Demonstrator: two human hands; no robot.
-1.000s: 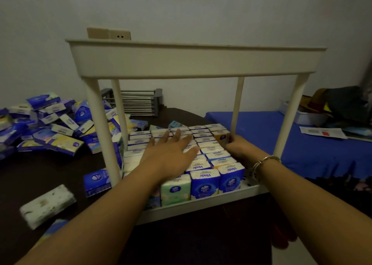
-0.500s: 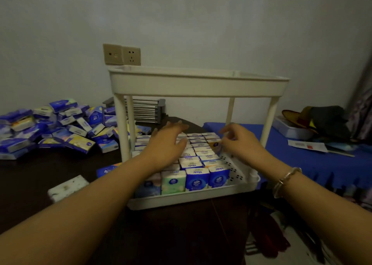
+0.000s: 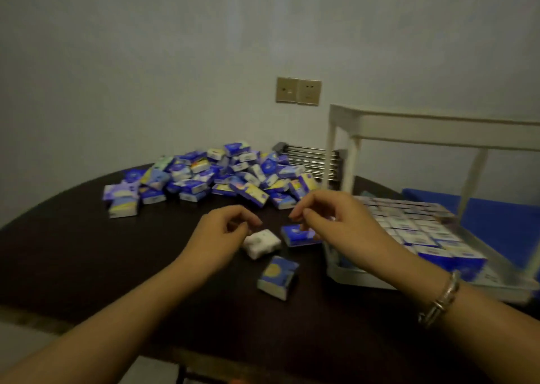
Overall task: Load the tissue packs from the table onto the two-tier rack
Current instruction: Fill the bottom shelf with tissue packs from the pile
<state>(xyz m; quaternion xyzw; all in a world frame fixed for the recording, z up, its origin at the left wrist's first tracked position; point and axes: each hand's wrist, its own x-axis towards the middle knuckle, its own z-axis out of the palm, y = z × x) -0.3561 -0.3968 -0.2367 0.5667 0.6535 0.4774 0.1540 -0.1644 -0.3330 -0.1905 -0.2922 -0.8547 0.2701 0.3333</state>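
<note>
The white two-tier rack (image 3: 409,129) stands at the right of the dark table (image 3: 73,252), its lower tier packed with rows of tissue packs (image 3: 415,226). A large heap of blue and white tissue packs (image 3: 216,176) lies at the back of the table. Three loose packs lie nearer: a white one (image 3: 261,243), a blue one (image 3: 295,236) and a blue one with a yellow circle (image 3: 277,277). My left hand (image 3: 225,229) hovers beside the white pack, fingers loosely curled, holding nothing. My right hand (image 3: 330,220) hangs over the blue pack, fingers loosely curled and empty.
A metal slatted rack (image 3: 309,161) lies behind the heap near the wall. Wall sockets (image 3: 298,90) sit above it. A blue-covered surface (image 3: 502,223) lies to the right behind the white rack. The table's near edge curves across the bottom.
Both hands have left the rack's lower tier and moved left over the loose packs on the table. The view has swung left, putting the rack at the right.
</note>
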